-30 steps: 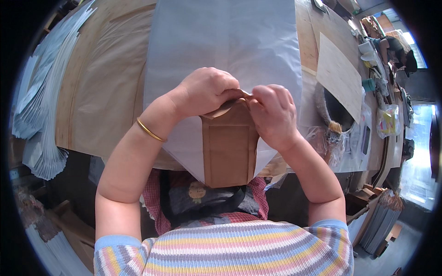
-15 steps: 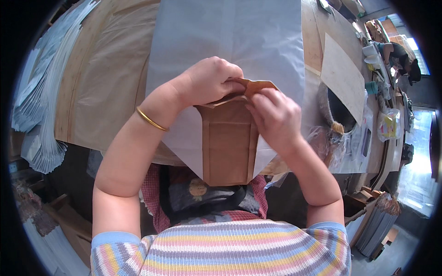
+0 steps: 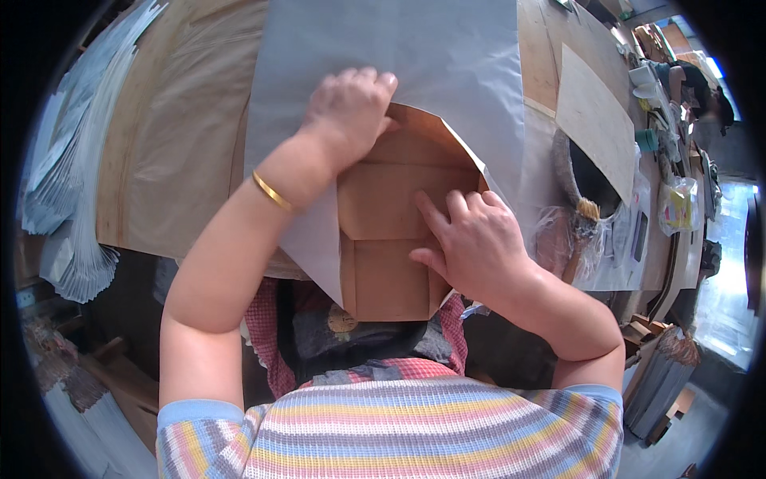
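Observation:
A large paper bag (image 3: 391, 275), white outside and brown inside, lies with its folded end toward me. That end is spread apart, so its creased brown inner layer shows. At the far left of the opening, my left hand (image 3: 349, 112) is closed at the raised edge, with the thumb on the brown side; its other fingertips are partly hidden and slightly blurred. My right hand (image 3: 476, 235) rests on the right side of the opening, fingers apart and laid over the brown paper, gripping nothing.
Stacked white paper sheets (image 3: 72, 160) fan out at the far left beside brown paper (image 3: 187, 120). On the right are a board (image 3: 594, 128) over a dark round container, a brush (image 3: 586, 211) and plastic wrapping. Another person (image 3: 694, 92) is at the far right.
The bag's bunched end has been spread wide, exposing more brown inside. My left hand has moved up and left; my right hand has moved down, its fingers now stretched out over the paper.

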`<state>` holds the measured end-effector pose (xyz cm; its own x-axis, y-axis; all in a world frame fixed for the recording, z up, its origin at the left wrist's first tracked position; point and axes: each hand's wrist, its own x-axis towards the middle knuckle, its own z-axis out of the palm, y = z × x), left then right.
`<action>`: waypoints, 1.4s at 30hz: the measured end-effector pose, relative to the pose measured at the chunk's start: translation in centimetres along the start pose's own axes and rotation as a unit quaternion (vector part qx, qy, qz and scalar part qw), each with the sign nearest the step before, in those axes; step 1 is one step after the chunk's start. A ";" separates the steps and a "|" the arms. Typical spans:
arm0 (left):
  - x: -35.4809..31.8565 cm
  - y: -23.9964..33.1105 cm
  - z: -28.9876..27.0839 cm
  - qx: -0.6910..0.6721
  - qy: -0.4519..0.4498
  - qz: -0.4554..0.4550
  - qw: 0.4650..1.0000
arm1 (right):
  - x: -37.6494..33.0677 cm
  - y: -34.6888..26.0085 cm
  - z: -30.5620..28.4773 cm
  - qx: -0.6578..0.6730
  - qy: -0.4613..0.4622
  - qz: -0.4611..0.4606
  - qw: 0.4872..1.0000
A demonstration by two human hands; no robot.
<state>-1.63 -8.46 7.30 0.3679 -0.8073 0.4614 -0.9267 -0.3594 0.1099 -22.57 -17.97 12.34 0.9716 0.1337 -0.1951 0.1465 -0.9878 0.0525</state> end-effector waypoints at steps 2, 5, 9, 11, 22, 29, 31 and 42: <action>-0.8 2.4 -1.7 0.151 0.008 0.106 0.983 | 0.2 0.2 -0.2 -0.056 -0.076 0.002 0.996; -4.8 7.0 -5.4 0.015 -0.417 0.166 0.894 | 3.0 0.7 -2.1 -0.025 -0.208 0.006 0.978; -5.8 9.7 -3.7 0.225 -0.500 -0.049 0.835 | 5.9 -0.9 -1.4 0.015 -0.257 0.064 0.964; -6.5 8.1 -2.6 0.238 -0.520 -0.090 0.815 | 6.1 -0.5 -0.7 0.011 -0.272 0.075 0.959; -4.1 3.0 -7.4 0.132 -0.524 -0.170 0.824 | 2.6 -0.7 1.3 -0.004 -0.139 0.186 0.973; -6.6 0.1 -8.6 0.040 -0.429 -0.141 0.891 | -0.3 2.6 0.3 0.047 -0.117 0.228 0.965; -6.6 0.0 -8.5 0.078 -0.377 -0.100 0.918 | -0.2 2.7 -0.9 0.082 -0.083 0.268 0.956; -6.4 -2.2 -7.0 -0.385 -0.332 -0.111 0.854 | -2.1 3.0 -0.9 0.188 -0.030 0.000 0.982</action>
<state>-2.46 0.79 10.27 0.2677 -0.9384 -0.2184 -0.5110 -0.3304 0.7935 -24.02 -21.10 13.78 0.9576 0.1390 -0.2524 0.0560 -0.9490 -0.3103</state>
